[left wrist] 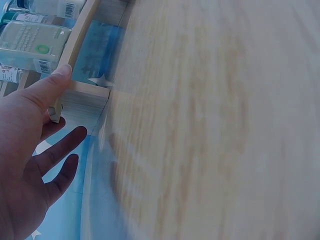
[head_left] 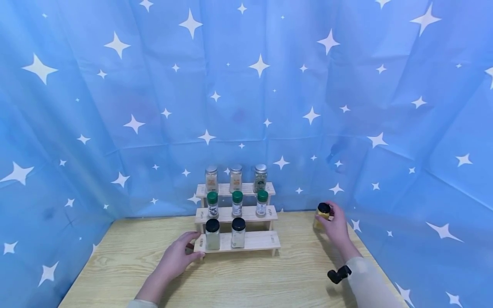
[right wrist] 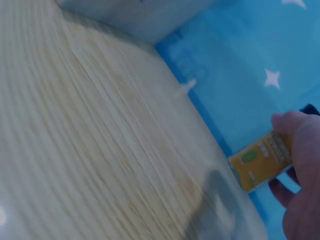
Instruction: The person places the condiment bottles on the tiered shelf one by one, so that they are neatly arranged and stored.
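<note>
A three-step wooden spice rack stands on the table. My left hand pinches the left end of its lowest step, thumb on the front edge; in the left wrist view the other fingers of that hand spread below the board. Two black-capped spice jars stand on this step, at its left and middle. At the table's right side, my right hand grips a spice jar with yellow contents and a black cap. The right wrist view shows the yellow jar tilted, its green-marked label visible, the right hand around its upper part.
Three green-capped jars stand on the middle step, and three silver-capped jars on the top one. A blue star-patterned curtain hangs behind and at both sides of the wooden table. A black strap piece sits at the right wrist.
</note>
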Action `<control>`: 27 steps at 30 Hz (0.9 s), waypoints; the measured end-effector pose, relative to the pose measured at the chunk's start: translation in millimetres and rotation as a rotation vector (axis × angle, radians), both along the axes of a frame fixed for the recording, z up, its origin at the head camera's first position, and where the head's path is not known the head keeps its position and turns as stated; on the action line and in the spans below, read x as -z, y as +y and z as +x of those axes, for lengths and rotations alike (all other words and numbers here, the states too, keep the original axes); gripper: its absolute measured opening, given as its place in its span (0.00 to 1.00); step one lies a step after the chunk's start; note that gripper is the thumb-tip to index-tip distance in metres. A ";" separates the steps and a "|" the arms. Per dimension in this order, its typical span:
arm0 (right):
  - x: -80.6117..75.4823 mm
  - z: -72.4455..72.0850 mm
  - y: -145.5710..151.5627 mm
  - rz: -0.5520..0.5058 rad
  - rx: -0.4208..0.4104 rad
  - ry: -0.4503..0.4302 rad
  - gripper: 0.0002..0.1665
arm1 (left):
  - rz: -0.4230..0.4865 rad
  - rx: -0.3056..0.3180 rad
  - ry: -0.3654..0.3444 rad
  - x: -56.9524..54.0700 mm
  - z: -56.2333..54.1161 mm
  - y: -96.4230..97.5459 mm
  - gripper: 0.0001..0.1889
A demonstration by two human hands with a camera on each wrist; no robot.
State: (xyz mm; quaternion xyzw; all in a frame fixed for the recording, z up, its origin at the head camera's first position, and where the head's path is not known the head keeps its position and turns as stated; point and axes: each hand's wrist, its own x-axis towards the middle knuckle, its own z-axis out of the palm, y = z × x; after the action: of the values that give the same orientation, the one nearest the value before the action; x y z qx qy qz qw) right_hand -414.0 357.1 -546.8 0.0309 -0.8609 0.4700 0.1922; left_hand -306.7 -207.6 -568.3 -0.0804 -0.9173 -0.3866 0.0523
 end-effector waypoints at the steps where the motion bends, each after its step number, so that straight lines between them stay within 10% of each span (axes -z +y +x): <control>1: -1.4 2.5 -3.2 -0.001 -0.003 0.000 0.42 | 0.000 0.000 -0.001 -0.1 -0.1 0.2 0.36; 27: -39.4 69.5 -109.1 -0.062 -0.162 0.024 0.41 | 0.001 -0.004 -0.009 -0.1 -1.8 -0.4 0.36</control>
State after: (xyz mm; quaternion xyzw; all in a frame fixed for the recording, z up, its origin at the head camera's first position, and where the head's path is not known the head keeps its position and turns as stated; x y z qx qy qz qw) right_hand -344.5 248.0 -507.5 0.1001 -0.8383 0.5100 0.1648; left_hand -308.4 -208.1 -568.2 -0.0770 -0.9174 -0.3875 0.0490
